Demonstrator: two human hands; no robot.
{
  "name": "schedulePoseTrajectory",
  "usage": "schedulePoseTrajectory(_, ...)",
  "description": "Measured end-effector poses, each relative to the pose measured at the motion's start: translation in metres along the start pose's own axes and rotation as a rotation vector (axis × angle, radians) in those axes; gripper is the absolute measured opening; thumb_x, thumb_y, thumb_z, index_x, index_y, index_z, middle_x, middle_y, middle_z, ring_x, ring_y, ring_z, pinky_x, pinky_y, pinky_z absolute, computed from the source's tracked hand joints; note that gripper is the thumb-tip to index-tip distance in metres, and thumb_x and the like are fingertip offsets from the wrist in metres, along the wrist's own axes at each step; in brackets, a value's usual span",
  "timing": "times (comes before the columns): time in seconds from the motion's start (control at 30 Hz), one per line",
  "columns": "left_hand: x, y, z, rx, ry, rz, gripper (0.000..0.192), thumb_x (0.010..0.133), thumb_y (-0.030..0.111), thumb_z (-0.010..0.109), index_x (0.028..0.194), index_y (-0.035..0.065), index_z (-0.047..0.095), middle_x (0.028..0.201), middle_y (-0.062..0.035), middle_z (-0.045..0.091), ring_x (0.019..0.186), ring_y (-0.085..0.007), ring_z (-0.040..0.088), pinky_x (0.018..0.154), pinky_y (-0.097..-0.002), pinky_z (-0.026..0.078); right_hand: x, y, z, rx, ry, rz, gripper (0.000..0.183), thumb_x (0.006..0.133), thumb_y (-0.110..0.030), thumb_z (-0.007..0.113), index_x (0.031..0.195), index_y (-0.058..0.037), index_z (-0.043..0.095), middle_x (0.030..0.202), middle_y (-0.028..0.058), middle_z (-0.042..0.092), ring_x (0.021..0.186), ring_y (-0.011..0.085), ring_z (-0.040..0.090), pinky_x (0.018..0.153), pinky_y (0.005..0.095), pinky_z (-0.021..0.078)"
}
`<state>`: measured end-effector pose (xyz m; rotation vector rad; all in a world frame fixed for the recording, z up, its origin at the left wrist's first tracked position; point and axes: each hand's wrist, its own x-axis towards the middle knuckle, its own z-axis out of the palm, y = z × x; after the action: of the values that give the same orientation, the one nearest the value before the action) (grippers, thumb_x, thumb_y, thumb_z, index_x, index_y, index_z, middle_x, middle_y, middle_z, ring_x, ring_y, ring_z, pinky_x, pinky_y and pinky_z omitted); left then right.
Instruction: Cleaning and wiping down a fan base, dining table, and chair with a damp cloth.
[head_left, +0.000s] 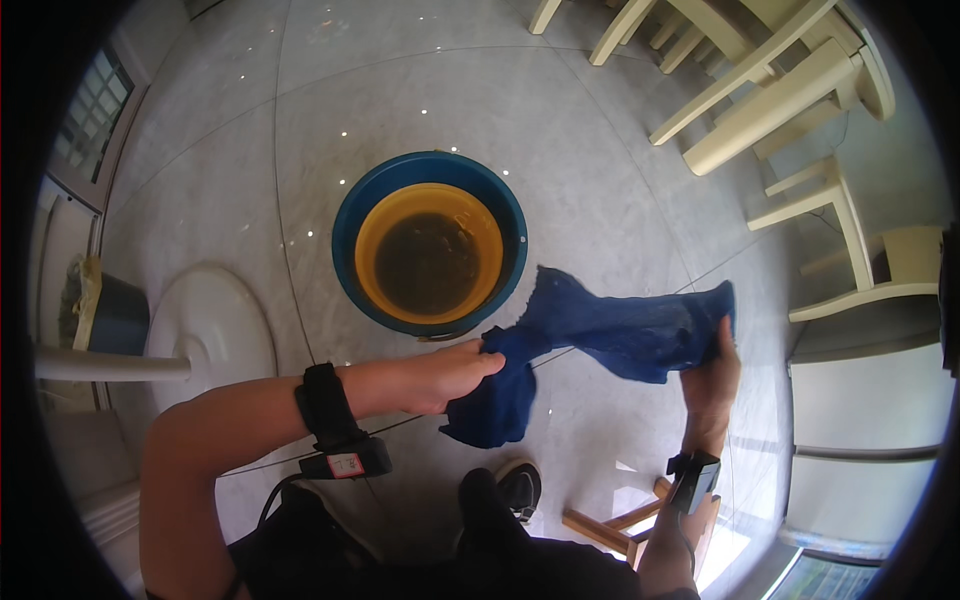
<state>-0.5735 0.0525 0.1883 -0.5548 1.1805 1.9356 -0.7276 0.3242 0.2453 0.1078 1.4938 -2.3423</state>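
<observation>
A dark blue cloth (630, 330) is stretched sideways between my two hands, in front of my body. My left hand (450, 375) grips it at a bunched part, and a loose flap hangs below the fingers. At the cloth's right end, my right hand (711, 375) holds the edge, with the thumb up against it. Ahead and a little to the left, a blue bucket (351, 187) with a yellow inside stands on the floor and holds dark, murky liquid (427, 262). The cloth is beside the bucket's near right side, outside its rim.
Pale wooden chairs (772, 112) stand at the upper right. At the left are a round white base with a pole (217, 322) and a dark bin (118, 315). A wooden stool (600, 529) is near my right forearm; a white cabinet (862, 405) stands at the right.
</observation>
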Motion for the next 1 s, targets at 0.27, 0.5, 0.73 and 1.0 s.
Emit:
schedulePoseTrajectory(0.27,-0.004,0.005,0.007,-0.272,-0.214,0.069,0.059,0.092,0.051,0.028,0.133,0.0094,0.019,0.12,-0.0064,0.045,0.104,-0.014,0.051,0.082,-0.0325,0.047,-0.048,0.03,0.076,-0.919,-0.585,-0.088,0.054,0.087,-0.038,0.052,0.116,0.0067,0.042,0.118,0.0202,0.049,0.105,0.0273,0.051,0.092,0.0341,0.038)
schedulePoseTrajectory(0.5,0.006,0.0,0.017,-0.334,0.143,0.263,0.06,0.077,0.026,0.069,0.119,0.0014,0.035,0.103,-0.0068,0.05,0.095,-0.0157,0.054,0.084,-0.0307,0.047,-0.078,0.065,0.09,-1.445,-1.135,-0.604,0.042,0.072,-0.031,0.069,0.064,0.0092,0.058,0.12,0.0337,0.039,0.094,0.0374,0.047,0.079,0.0393,0.0459)
schedulePoseTrajectory(0.73,0.014,0.002,0.025,-0.351,0.239,0.389,0.03,0.087,0.015,0.053,0.114,0.0038,0.047,0.102,-0.0064,0.055,0.096,-0.0162,0.054,0.084,-0.0299,0.044,-0.083,0.052,0.075,-1.488,-1.322,-0.514,0.015,0.064,-0.007,0.065,0.06,0.0061,0.058,0.136,0.0184,0.03,0.113,0.0404,0.039,0.086,0.0399,0.0444)
schedulePoseTrajectory(1.0,0.0,0.013,0.025,-0.477,0.016,0.566,0.027,0.091,0.016,0.047,0.116,0.007,0.046,0.096,-0.0031,0.055,0.09,-0.0145,0.055,0.083,-0.0308,0.045,-0.098,0.044,0.022,-1.38,-1.022,-0.084,0.034,0.065,0.017,0.045,0.093,0.0074,0.061,0.136,0.0304,0.022,0.125,0.0378,0.032,0.096,0.0385,0.0387)
